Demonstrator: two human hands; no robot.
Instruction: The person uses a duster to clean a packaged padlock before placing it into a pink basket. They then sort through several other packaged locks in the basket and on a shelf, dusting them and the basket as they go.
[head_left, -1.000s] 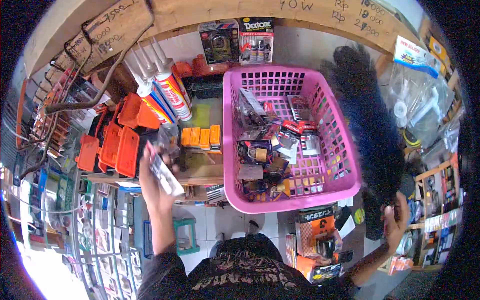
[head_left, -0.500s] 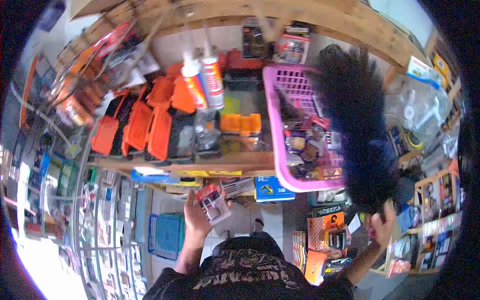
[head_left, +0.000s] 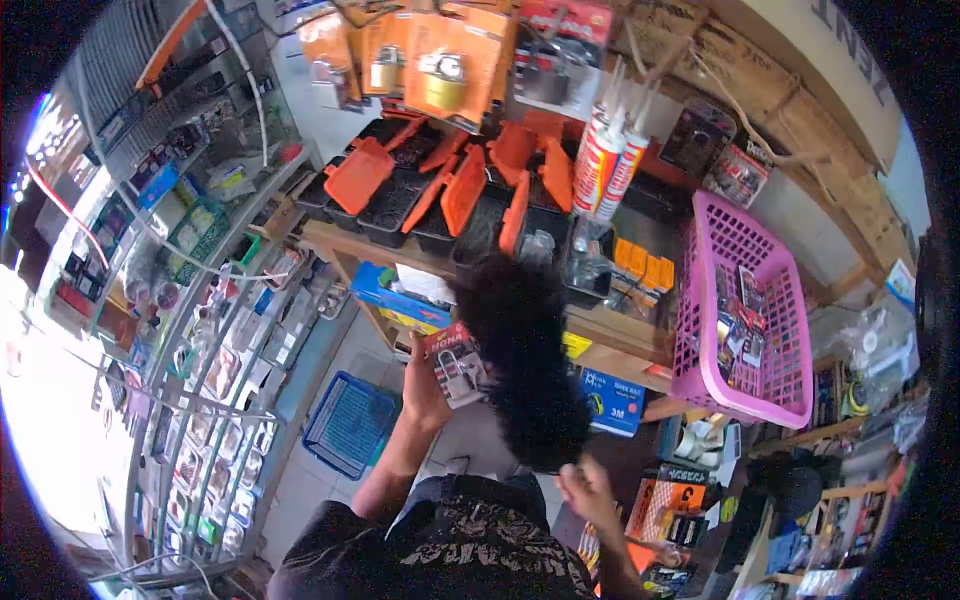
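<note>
My left hand (head_left: 424, 395) holds up a carded padlock pack (head_left: 458, 378) with a red top. Its fingers are closed around the card's edge. In my right hand (head_left: 590, 490) is the lower end of a fluffy black duster (head_left: 530, 365); the fingers are wrapped round it. The duster stands up in front of me, just right of the pack, and its tip reaches the shelf edge. It hides part of the black bins (head_left: 385, 205) with orange lids and may cover the pack's right edge.
A pink basket (head_left: 708, 375) with small packages sits at the shelf's right. Upright sealant tubes (head_left: 600, 165) stand behind the bins. Padlock packs (head_left: 440, 75) hang above. A blue basket (head_left: 350, 425) is on the floor; glass-fronted shelving (head_left: 225, 365) lines the left.
The duster has moved left, from before the pink basket to beside the padlock pack. My view has turned, bringing the hanging padlocks into sight. The left hand keeps its hold.
</note>
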